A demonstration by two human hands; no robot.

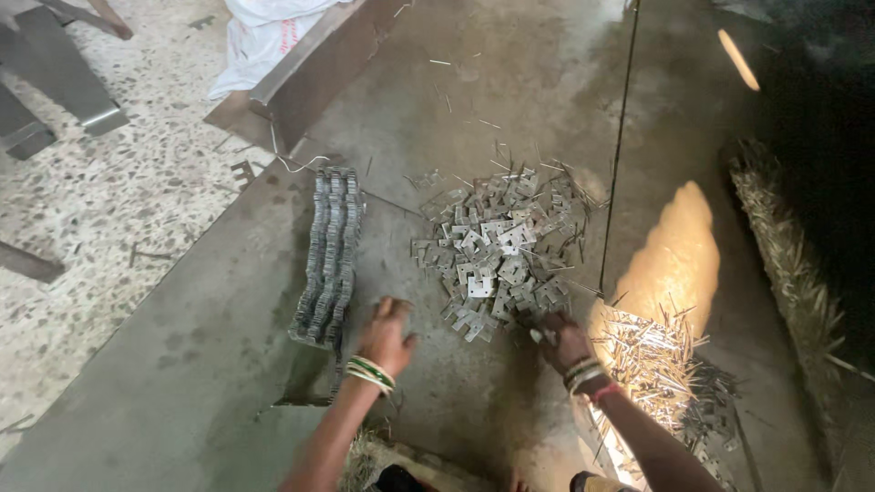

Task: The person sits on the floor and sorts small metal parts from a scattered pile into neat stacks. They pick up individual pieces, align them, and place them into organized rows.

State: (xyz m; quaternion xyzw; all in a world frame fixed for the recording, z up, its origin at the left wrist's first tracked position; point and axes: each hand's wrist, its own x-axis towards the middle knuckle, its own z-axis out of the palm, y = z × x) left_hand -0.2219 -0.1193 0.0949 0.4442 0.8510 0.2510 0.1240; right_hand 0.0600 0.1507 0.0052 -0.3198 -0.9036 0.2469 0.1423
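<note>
The loose heap of small flat metal plates [497,255] lies on the grey floor [200,364], and the right hand [563,342] is the nearer one: its fingers [543,330] touch the heap's near edge, so the plates spread away from them toward twelve and eleven o'clock. Those fingers look curled around something small and pale, but what it is I cannot tell.

The left hand [386,335] sits just beside the near end of the stacked row of plates [330,255], which lies at ten to eleven o'clock from it. The row's long axis runs roughly twelve to six, leaning slightly. The left fingers are loosely bent and hold nothing that shows.

At three o'clock from the right hand lies a pile of thin metal pins [656,364], partly sunlit.
</note>
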